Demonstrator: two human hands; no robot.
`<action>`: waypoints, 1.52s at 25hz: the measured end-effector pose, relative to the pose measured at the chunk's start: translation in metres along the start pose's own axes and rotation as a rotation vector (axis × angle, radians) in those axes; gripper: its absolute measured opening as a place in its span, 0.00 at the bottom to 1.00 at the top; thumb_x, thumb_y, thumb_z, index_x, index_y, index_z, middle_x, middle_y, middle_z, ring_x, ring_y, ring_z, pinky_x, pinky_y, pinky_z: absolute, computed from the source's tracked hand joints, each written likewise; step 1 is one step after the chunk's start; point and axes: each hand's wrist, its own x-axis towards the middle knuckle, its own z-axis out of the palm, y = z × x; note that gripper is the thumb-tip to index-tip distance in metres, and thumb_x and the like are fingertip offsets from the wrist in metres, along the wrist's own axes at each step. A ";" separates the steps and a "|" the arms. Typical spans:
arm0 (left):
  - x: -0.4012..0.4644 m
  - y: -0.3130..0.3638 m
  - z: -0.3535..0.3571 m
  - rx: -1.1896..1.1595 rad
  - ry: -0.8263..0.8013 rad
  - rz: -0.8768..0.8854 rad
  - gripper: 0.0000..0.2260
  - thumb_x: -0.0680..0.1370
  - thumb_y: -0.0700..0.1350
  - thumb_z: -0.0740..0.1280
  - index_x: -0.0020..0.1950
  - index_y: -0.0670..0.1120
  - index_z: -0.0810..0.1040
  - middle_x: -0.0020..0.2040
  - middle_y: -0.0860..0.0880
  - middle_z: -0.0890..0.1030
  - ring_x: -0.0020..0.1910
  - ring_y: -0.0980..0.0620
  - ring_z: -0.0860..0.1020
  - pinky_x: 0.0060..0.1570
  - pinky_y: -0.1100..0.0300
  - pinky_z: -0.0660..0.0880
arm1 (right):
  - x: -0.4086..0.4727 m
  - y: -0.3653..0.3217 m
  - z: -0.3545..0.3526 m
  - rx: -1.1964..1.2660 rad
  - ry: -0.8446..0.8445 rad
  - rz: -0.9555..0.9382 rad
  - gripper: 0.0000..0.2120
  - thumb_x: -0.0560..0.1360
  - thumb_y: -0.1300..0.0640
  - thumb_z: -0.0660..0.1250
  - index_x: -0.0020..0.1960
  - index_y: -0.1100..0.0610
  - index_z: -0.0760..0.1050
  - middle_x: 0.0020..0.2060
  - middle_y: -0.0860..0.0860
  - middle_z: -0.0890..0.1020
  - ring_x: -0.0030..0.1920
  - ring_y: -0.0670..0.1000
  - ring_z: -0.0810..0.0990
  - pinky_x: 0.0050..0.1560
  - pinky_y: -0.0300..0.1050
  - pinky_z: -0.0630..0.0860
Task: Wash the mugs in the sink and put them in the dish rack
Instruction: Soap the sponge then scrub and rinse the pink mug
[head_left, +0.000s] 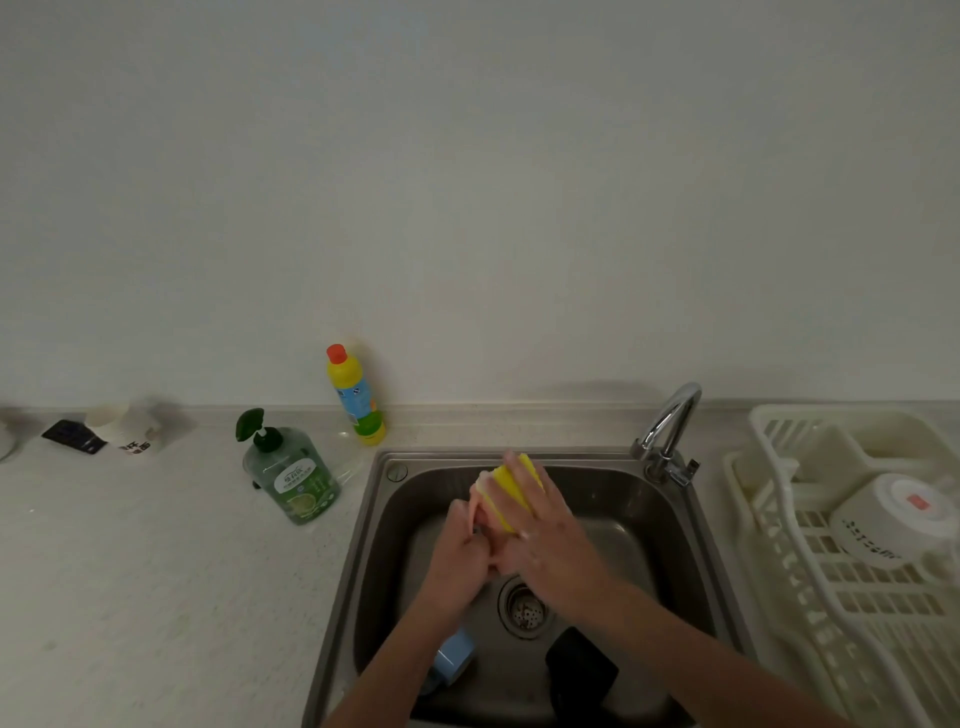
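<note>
Pink mug (480, 506) sits over the middle of the sink (613, 499), held above the basin and mostly hidden by both hands. Left hand (460, 551) curls round its near side, fingers wrapped on the mug. Right hand (540, 525) presses a yellow sponge (511, 493) against the mug's top, fingers bent over the sponge and gripping it. Below the forearms, a blue mug (453, 657) lies on its side on the sink floor, near the left wall, and a black mug (579, 670) lies toward the near right, the drain (523, 608) between and behind them. Tap (670, 426) stands at the sink's back right corner, its spout arching over the basin. Right of the sink is the white rack (779, 431), with a white mug (891, 517) upside down in it. Left of the sink on the counter (156, 571) stands a green soap bottle (291, 475) with a pump; a yellow bottle (356, 397) with a red cap stands by the wall behind it. Far left, a paper cup (127, 431) lies tipped beside a dark object (70, 436).
</note>
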 end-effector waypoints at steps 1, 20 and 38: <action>-0.002 0.000 -0.001 -0.005 -0.031 -0.012 0.07 0.79 0.33 0.55 0.53 0.41 0.69 0.49 0.40 0.77 0.47 0.46 0.79 0.50 0.42 0.81 | 0.006 0.005 -0.006 0.075 0.008 0.048 0.23 0.79 0.51 0.55 0.71 0.56 0.72 0.77 0.56 0.61 0.79 0.61 0.49 0.75 0.64 0.58; -0.004 0.007 0.005 -0.358 -0.080 -0.091 0.14 0.78 0.30 0.56 0.60 0.42 0.72 0.56 0.38 0.81 0.52 0.41 0.83 0.48 0.43 0.81 | -0.008 0.017 -0.033 0.848 -0.052 0.573 0.30 0.82 0.60 0.53 0.77 0.37 0.50 0.77 0.53 0.59 0.60 0.48 0.73 0.51 0.39 0.73; 0.003 -0.003 0.004 -0.072 -0.099 -0.022 0.10 0.79 0.32 0.56 0.57 0.41 0.70 0.51 0.39 0.79 0.48 0.42 0.81 0.43 0.49 0.83 | -0.010 -0.002 -0.003 -0.167 -0.122 -0.075 0.16 0.80 0.50 0.56 0.60 0.48 0.79 0.75 0.48 0.64 0.79 0.62 0.49 0.73 0.69 0.57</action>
